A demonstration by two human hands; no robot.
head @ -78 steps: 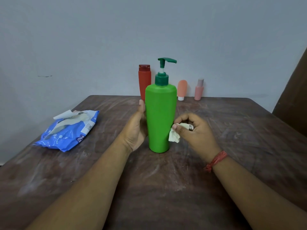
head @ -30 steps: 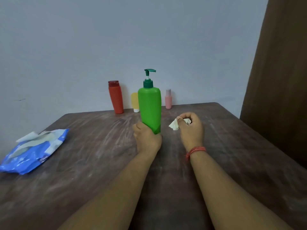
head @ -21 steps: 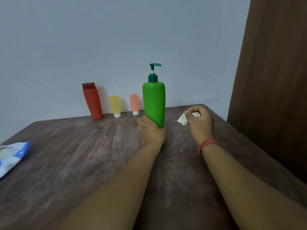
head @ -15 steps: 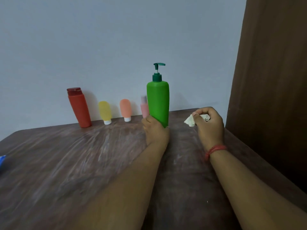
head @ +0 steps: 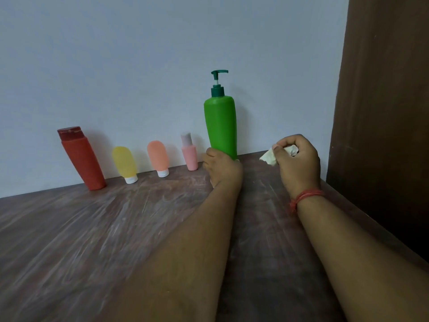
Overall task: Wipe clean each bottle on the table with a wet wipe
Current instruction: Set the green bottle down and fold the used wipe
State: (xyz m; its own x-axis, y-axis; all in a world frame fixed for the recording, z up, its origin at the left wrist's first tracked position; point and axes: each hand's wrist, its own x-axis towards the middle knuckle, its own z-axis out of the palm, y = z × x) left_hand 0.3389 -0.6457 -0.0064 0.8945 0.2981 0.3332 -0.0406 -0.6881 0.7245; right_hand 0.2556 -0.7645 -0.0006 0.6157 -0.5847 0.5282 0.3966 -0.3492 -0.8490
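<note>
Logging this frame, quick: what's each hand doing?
Left hand: grips the green pump bottle near its base.
Right hand: pinches a crumpled wet wipe.

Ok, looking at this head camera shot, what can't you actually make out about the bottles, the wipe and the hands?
- Base of the tall green plastic pump bottle: hidden behind the left hand gripping it, so whether it touches the brown wooden table is unclear.
- Crumpled white wet wipe: mostly buried in the right hand.
- Small pink bottle: blurred, cap detail unreadable.
- Labels on every bottle: none legible.
</note>
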